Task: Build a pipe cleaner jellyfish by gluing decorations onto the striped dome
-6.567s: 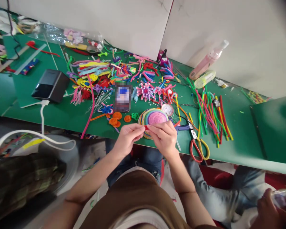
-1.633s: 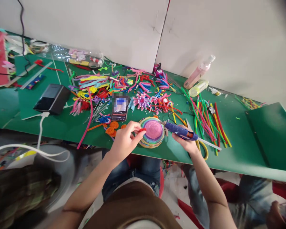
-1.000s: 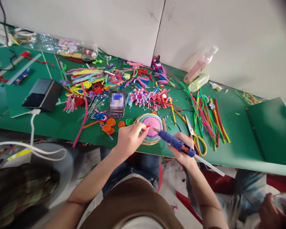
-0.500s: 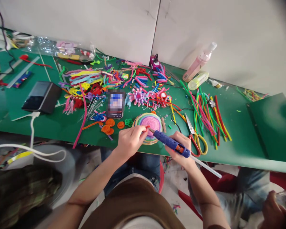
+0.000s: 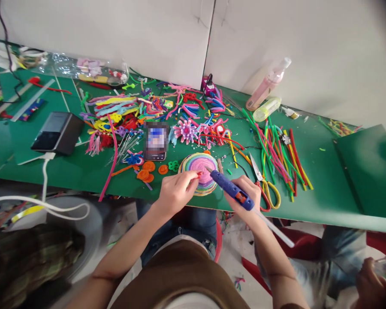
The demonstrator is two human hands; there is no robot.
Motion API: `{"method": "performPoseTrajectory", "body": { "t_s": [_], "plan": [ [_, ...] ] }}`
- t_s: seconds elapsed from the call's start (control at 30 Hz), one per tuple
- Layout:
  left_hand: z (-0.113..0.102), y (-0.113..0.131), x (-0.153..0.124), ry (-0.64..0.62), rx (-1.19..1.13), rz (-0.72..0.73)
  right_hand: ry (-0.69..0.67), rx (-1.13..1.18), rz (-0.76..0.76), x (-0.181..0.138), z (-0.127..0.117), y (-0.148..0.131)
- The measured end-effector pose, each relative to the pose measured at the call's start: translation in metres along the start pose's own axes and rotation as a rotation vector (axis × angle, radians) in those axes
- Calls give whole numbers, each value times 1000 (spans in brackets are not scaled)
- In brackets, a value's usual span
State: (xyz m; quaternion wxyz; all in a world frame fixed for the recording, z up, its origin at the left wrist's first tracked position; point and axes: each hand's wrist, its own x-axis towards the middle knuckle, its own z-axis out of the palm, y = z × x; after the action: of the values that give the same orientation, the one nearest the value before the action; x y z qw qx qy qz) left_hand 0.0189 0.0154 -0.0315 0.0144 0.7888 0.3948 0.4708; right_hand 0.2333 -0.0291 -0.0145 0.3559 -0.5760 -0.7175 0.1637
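My right hand (image 5: pixel 247 195) is wrapped round a blue hot glue gun (image 5: pixel 230 188), whose tip points up and left over a round disc of coiled coloured pipe cleaners (image 5: pixel 201 163). From the back of the gun a long clear glue stick (image 5: pixel 278 231) sticks out. My left hand (image 5: pixel 179 189) pinches a small red piece (image 5: pixel 199 174) above the disc; its exact kind is too small to make out. Left of the disc lie orange coils (image 5: pixel 145 175) and a green looped shape (image 5: pixel 173 165). A phone (image 5: pixel 156 141) with a blurred screen stands behind them.
Scissors (image 5: pixel 260 176) with red and yellow handles lie right of my right hand, beside loose pipe cleaners (image 5: pixel 276 154). A pink spray bottle (image 5: pixel 268 86) stands by the wall. At left are a black device (image 5: pixel 58 131) and its white cable (image 5: pixel 45 180). Another person's hand (image 5: pixel 371 279) shows at lower right.
The glue gun's tip has moved away from the red piece, slightly right and up. My left hand stays nearly in place, still pinching the red piece.
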Motion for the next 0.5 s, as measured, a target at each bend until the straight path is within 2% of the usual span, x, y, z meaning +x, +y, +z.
{"method": "performPoseTrajectory", "body": {
  "t_s": [0.13, 0.2, 0.3, 0.4, 0.5],
  "plan": [
    [-1, 0, -1, -55, -201, -264, -8, -268, -16, -4, -9, 26],
    [-2, -1, -1, -62, -254, -355, -76, -431, 12, -10, -13, 47],
    [-3, -3, -2, -34, -264, -422, -249, -648, 96, -22, -17, 77],
    [-3, -6, -2, -11, -297, -480, -408, -679, 143, -32, -21, 94],
    [-2, -6, -3, -3, -326, -526, -526, -576, 148, -35, -28, 89]
  ]
}}
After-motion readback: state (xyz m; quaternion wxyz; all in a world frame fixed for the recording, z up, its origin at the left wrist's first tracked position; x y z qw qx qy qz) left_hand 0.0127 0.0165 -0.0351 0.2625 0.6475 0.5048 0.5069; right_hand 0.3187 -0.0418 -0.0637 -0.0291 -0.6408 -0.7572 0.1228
